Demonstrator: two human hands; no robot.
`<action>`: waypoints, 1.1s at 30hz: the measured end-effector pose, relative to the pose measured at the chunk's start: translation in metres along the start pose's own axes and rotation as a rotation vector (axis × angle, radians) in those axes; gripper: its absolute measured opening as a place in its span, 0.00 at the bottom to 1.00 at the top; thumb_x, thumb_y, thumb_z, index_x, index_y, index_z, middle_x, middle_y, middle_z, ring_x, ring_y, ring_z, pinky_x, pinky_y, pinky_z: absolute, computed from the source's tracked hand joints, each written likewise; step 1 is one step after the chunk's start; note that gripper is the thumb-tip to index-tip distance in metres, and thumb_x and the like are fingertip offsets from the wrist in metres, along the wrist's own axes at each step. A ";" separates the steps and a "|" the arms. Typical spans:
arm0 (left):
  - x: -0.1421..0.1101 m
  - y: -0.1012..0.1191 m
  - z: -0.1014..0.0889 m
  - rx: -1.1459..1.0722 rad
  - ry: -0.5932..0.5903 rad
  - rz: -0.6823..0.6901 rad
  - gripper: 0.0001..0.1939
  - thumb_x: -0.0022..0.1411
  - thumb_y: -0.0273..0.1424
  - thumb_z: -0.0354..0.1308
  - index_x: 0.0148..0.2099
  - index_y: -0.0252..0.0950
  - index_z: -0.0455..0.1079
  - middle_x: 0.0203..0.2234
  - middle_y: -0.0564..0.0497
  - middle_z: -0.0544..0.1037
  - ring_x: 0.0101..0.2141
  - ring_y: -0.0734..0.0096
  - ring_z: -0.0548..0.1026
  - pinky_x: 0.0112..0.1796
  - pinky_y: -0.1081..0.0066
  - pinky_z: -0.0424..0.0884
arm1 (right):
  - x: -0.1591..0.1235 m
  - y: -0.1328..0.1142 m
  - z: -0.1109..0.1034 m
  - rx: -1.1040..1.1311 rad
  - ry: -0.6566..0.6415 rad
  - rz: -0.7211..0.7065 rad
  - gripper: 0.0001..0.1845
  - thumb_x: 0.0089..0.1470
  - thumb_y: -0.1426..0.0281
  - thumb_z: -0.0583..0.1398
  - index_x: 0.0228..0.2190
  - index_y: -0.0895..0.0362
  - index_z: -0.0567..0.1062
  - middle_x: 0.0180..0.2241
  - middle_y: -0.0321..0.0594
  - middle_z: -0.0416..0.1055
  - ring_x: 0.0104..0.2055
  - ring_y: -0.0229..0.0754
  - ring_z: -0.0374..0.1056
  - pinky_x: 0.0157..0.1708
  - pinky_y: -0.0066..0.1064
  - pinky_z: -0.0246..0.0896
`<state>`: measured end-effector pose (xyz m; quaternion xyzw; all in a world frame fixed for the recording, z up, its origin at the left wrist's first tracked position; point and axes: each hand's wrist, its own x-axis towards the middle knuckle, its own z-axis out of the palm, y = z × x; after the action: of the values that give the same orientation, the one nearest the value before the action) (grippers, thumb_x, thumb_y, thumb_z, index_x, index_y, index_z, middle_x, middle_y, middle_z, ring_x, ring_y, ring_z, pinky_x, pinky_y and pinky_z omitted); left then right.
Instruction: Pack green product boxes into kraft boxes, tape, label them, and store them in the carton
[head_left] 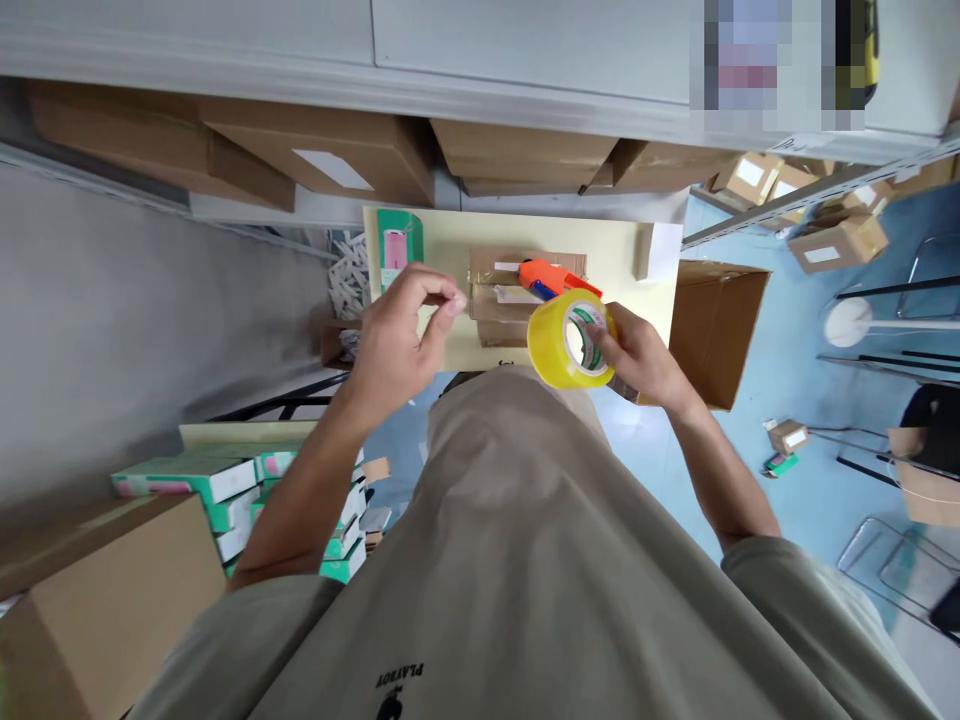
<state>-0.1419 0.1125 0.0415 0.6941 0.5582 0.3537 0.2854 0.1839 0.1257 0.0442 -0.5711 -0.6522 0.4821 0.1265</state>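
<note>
My right hand [643,358] grips a roll of yellow packing tape [549,342], thumb inside its core, above the front of the table. Raised on the other side is my left hand [397,340], thumb and forefinger pinched together; what lies between the fingertips, if anything, is too small to make out. Between the hands, a small brown cardboard box [487,300] rests on the pale yellow tabletop [444,240]. An orange tape dispenser [541,274] with a blue part lies on that box, partly behind the roll.
A green box [412,235] and a white box [661,252] stand on the table. Large cartons [517,150] fill the shelf behind. An open carton [724,335] is at the right. Stacked green-and-white boxes [232,480] and a big carton [127,610] stand at lower left.
</note>
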 end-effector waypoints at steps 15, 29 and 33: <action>-0.026 0.003 0.019 -0.002 -0.021 0.043 0.11 0.78 0.42 0.64 0.42 0.44 0.76 0.36 0.49 0.84 0.39 0.62 0.83 0.43 0.59 0.82 | -0.042 0.037 0.007 0.263 -0.048 0.189 0.26 0.67 0.43 0.64 0.41 0.54 0.77 0.32 0.38 0.77 0.33 0.43 0.70 0.34 0.35 0.65; 0.000 0.127 -0.048 0.382 -0.159 0.142 0.08 0.72 0.21 0.65 0.45 0.41 0.77 0.38 0.54 0.86 0.37 0.71 0.83 0.39 0.69 0.76 | 0.013 0.062 0.041 0.596 -0.314 0.167 0.30 0.59 0.40 0.68 0.38 0.55 0.81 0.34 0.40 0.80 0.34 0.43 0.73 0.34 0.34 0.67; 0.000 0.155 -0.050 0.492 -0.049 0.074 0.10 0.70 0.20 0.65 0.42 0.42 0.77 0.36 0.55 0.85 0.35 0.70 0.81 0.35 0.67 0.71 | 0.034 0.060 0.065 0.617 -0.245 0.115 0.30 0.60 0.38 0.67 0.37 0.54 0.79 0.32 0.38 0.79 0.35 0.44 0.74 0.32 0.33 0.67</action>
<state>-0.0935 0.0799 0.1930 0.7710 0.5947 0.2003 0.1083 0.1638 0.1168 -0.0484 -0.4797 -0.4525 0.7282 0.1867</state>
